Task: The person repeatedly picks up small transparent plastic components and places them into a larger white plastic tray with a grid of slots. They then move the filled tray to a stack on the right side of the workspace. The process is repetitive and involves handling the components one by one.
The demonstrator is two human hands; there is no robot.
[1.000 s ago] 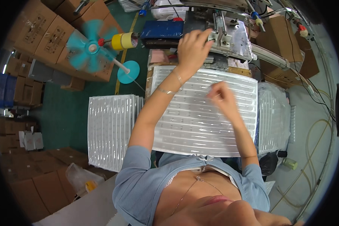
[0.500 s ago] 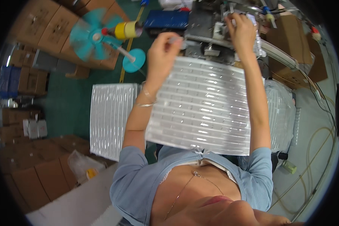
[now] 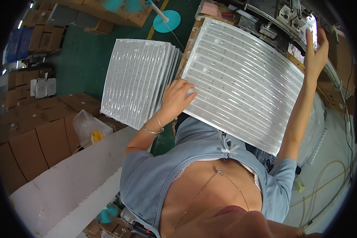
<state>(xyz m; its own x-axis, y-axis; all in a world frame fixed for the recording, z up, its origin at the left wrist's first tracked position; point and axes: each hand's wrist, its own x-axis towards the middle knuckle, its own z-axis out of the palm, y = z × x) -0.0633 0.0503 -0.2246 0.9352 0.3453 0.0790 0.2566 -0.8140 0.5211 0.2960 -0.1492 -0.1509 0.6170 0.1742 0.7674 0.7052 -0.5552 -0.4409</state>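
Note:
A large white ribbed plastic tray (image 3: 242,85), with rows of small clear pieces in it, lies in front of me at a slant. At its left edge is my left hand (image 3: 177,98), fingers bent and closed over a tray row near the corner. Something small and translucent shows by the fingertips, too small to name. My right hand (image 3: 318,53) reaches to the metal machine (image 3: 287,18) at the upper right. Its thumb and fingers are apart beside a bright lit strip (image 3: 314,29), and I see nothing held in it.
A stack of similar white trays (image 3: 135,79) stands at the left. Behind it are cardboard boxes (image 3: 51,135) and a fan's round teal base (image 3: 166,21). A white ledge (image 3: 67,186) runs at the lower left. Plastic-wrapped trays (image 3: 315,119) sit at the right, near hoses.
My left hand has come down from the machine to the tray's left edge. The right hand has shifted within the machine area. The view has turned, so everything appears moved and tilted.

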